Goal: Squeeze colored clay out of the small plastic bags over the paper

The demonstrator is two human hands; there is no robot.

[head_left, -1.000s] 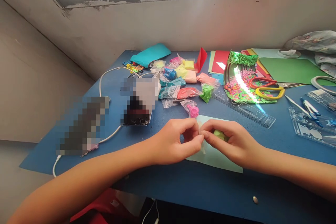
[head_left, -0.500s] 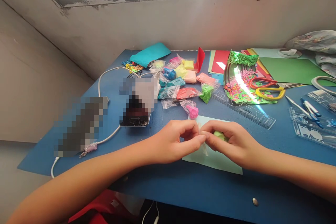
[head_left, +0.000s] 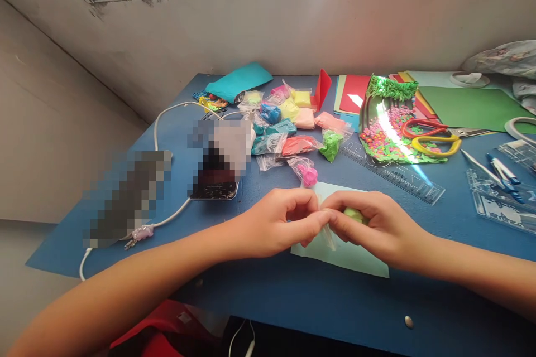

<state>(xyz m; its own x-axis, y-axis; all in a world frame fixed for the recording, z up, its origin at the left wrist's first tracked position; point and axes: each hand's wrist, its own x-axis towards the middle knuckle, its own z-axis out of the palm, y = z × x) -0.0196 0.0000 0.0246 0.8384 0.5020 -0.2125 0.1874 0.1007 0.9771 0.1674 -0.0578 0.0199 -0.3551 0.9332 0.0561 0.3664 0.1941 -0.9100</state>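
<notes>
Two hands are meeting over a pale green sheet [head_left: 347, 254] lying near the front edge of a blue table [head_left: 293, 301], working at a small clear packet [head_left: 330, 237] of yellow-green clay. The left hand [head_left: 278, 228] is pinching the packet's plastic between thumb and forefinger, while the right hand [head_left: 372, 228] is closing around the yellow-green lump [head_left: 355, 213], which is showing just between its curled fingers. Both forearms are reaching in low and angling toward each other, knuckles up, fingertips touching. To my eye, a short grip close to the seal and a steady, gentle pull would serve best, since thin plastic tends to tear unevenly. Just behind the hands a pink clay packet [head_left: 309, 174] is lying, with more coloured packets [head_left: 293, 122], a clear ruler [head_left: 393, 170] and red-and-yellow scissors [head_left: 431, 136] spreading farther back.
</notes>
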